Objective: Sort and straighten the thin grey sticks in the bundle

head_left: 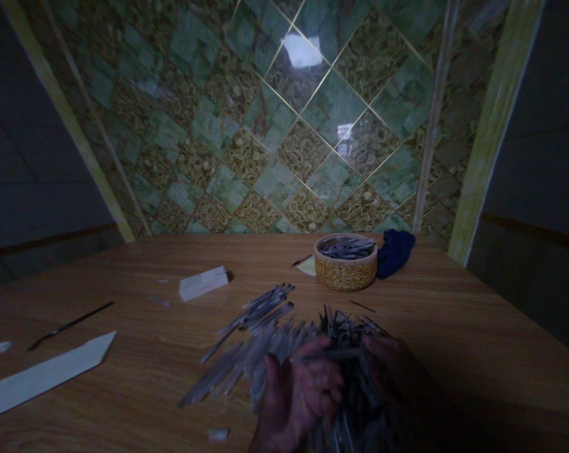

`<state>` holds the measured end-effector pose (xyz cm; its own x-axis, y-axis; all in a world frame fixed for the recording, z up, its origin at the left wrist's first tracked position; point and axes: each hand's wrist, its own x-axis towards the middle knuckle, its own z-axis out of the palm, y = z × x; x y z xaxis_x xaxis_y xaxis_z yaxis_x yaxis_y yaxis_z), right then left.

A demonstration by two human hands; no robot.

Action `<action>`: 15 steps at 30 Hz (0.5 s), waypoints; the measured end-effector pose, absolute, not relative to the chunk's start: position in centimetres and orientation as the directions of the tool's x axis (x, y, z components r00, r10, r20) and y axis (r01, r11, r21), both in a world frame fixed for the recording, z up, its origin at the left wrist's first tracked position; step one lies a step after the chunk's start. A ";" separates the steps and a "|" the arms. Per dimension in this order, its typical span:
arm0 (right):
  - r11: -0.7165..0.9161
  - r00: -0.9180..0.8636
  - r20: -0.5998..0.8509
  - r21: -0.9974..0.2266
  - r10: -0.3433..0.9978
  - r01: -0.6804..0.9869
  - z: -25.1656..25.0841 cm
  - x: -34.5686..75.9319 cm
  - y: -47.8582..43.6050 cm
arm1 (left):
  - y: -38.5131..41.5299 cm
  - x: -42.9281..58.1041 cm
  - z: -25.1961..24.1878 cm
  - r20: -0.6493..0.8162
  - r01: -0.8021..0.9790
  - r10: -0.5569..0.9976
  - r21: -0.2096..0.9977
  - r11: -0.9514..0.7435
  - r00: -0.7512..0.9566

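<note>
A slim, greyish pen-like stick [329, 355] lies sideways between my two hands. My right hand [391, 358], dim and blurred, has its fingers closed on the stick's right end. The left end passes over my left hand [296, 384], which is palm up with the thumb apart and the fingers loosely bent. Under and beside my right hand is a dark heap of similar sticks [343, 324], partly hidden by the hands. Left of the hands, pale sticks [247, 362] lie in a rough row, with a smaller dark-tipped bunch [268, 308] beyond them.
A woven basket [345, 274] holding many sticks stands at the back right, beside a dark blue cloth [395, 251]. A white box [203, 283] lies farther left. Nearer the left edge are a long pale strip [53, 377] and a thin dark rod [72, 324]. A tiled wall [284, 145] rises behind.
</note>
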<state>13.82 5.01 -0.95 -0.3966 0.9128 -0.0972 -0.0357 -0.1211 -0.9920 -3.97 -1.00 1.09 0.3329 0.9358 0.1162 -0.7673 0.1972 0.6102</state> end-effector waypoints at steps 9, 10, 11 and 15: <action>-0.137 -0.421 -0.088 -0.987 0.903 -0.087 -2.3 12.8 4.4 | 0.6 -2.5 0.7 -0.004 -0.552 0.987 0.829 -0.087 -0.162; -0.120 -0.431 -0.077 -0.990 0.899 -0.073 -2.3 12.7 4.3 | 0.6 -2.4 0.7 -0.002 -0.546 0.982 0.831 -0.104 -0.189; -0.101 -0.438 -0.066 -0.993 0.897 -0.056 -2.3 12.6 4.3 | 0.6 -2.4 0.7 -0.003 -0.543 0.978 0.832 -0.113 -0.208; -0.062 -0.427 -0.060 -0.998 0.902 0.010 -2.2 12.2 4.0 | 0.6 -2.4 0.8 -0.023 -0.532 0.965 0.838 -0.124 -0.261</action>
<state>12.19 3.99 -2.19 -0.4266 0.9025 -0.0598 0.0095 -0.0616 -0.9981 -2.38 0.62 0.76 -0.2611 0.9650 -0.0231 -0.5316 -0.1237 0.8379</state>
